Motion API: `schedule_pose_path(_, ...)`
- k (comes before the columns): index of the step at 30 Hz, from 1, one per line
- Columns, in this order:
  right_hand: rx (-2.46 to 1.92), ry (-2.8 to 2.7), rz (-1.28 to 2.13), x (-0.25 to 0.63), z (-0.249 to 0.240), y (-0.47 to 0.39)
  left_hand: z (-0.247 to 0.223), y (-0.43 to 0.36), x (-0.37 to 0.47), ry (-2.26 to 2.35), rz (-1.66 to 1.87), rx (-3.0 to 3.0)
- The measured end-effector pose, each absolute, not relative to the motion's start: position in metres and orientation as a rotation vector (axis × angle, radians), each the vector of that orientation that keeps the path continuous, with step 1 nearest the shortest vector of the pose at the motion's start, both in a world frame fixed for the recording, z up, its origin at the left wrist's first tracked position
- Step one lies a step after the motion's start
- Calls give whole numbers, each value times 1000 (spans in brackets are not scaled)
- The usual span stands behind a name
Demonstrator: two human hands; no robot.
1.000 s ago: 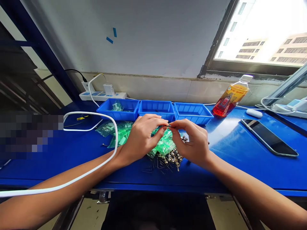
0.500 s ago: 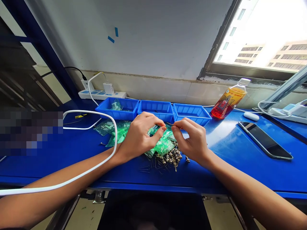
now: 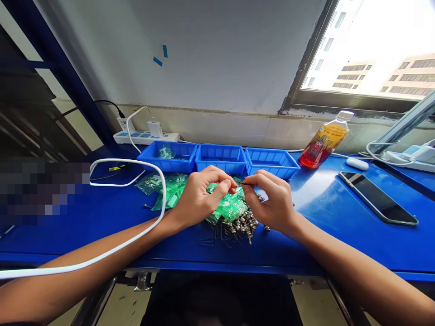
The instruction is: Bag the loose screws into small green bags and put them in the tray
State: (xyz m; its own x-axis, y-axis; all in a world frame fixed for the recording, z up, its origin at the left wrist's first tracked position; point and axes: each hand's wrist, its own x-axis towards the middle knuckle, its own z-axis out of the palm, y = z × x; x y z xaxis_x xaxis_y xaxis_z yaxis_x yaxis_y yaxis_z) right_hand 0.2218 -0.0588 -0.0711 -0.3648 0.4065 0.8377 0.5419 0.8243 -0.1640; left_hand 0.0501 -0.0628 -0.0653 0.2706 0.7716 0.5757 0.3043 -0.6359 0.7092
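Both hands meet above a heap of small parts. My right hand (image 3: pixel 272 199) pinches a thin dark screw (image 3: pixel 242 183), its end pointing toward the left hand. My left hand (image 3: pixel 205 194) is closed, thumb against fingers; whatever lies between them is too small to make out. Below are green plastic bags (image 3: pixel 233 206) and clear bags (image 3: pixel 150 183) with small pieces inside. A pile of brass-coloured screws with washers (image 3: pixel 247 222) lies nearest the right wrist. Several dark thin screws (image 3: pixel 222 234) are scattered in front of it.
Three blue bins (image 3: pixel 220 159) stand in a row behind the bags; the left one holds a clear bag (image 3: pixel 166 151). To the right are a drink bottle (image 3: pixel 324 140) and a phone (image 3: pixel 379 198). A white cable (image 3: pixel 164 190) loops across my left forearm. A power strip (image 3: pixel 136 136) sits by the wall.
The left fingers have shifted slightly, and the dark screw in my right hand shows more clearly. The whole view has moved a little; the parts on the table look the same.
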Motion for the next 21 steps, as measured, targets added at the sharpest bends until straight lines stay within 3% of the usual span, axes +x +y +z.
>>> schedule_pose_path(21, -726, -2097, -158, 223, -76, -44, -66, -64, 49, 881, 1313, 2173)
